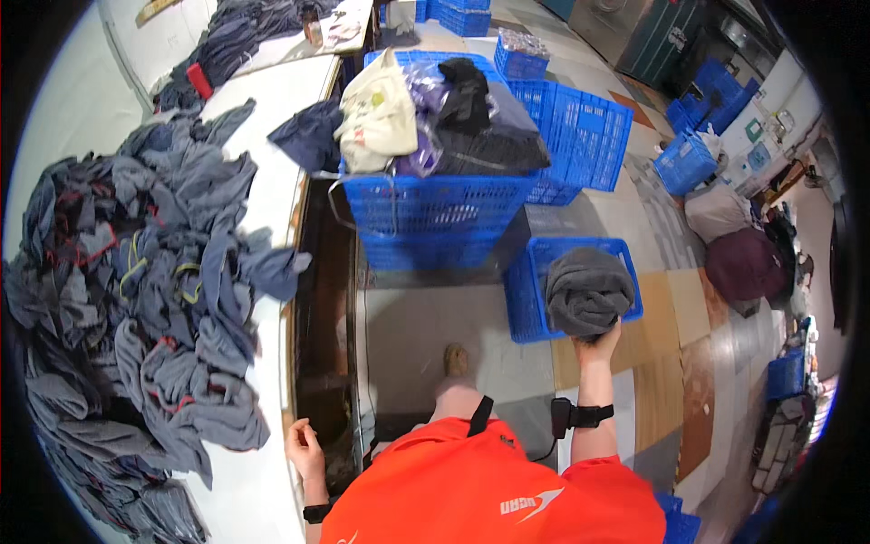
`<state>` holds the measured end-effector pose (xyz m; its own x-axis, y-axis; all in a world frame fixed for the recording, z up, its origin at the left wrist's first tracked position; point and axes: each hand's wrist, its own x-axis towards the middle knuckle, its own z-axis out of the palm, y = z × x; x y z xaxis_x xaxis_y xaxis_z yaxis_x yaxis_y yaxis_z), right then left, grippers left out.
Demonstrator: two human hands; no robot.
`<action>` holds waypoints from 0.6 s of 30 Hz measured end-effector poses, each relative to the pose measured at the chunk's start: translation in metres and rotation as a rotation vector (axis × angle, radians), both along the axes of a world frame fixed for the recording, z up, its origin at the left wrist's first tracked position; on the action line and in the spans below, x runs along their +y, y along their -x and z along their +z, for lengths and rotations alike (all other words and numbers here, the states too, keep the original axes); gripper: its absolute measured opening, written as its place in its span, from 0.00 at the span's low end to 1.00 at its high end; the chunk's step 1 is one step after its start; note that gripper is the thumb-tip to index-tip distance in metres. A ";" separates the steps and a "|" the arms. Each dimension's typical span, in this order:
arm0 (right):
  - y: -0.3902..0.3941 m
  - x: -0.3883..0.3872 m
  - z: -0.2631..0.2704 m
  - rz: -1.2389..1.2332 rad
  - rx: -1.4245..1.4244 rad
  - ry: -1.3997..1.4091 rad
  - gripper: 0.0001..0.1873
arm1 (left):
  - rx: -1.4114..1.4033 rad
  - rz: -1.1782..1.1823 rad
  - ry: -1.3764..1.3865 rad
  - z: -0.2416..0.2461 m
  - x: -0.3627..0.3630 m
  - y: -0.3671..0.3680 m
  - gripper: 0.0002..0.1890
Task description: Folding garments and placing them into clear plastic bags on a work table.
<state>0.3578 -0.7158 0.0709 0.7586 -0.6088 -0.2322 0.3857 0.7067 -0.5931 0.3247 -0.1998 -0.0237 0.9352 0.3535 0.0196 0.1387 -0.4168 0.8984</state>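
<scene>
My right hand (599, 342) grips a bundled dark grey fleece cloth (588, 289) from below, its fingers mostly hidden by the cloth. The bundle is over a small blue plastic crate (518, 306) on the floor and covers much of the opening. Low on the left, my left hand (306, 447) hangs beside the edge of a white worktable (234, 415), fingers loosely bent, with nothing seen in it. A large heap of grey-blue garments (163, 285), some with red or yellow trim, covers much of that tabletop.
Stacked blue crates (435, 211) stand ahead, topped with a cream cloth bag (377, 119) and dark fabric. Another blue crate (584, 136) adjoins them on the right. A maroon sack (744, 265) lies farther right. Under the table edge is a dark recess (326, 306).
</scene>
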 end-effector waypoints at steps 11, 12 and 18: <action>-0.114 -0.201 -0.040 -0.162 0.037 -0.143 0.23 | 0.246 -0.499 -0.203 0.073 -0.220 -0.176 0.05; -0.120 -0.211 -0.038 -0.193 0.078 -0.153 0.23 | 0.267 -0.526 -0.217 0.068 -0.225 -0.187 0.06; -0.130 -0.271 -0.040 -0.465 0.198 -0.081 0.23 | 0.384 -0.842 -0.327 0.042 -0.282 -0.285 0.10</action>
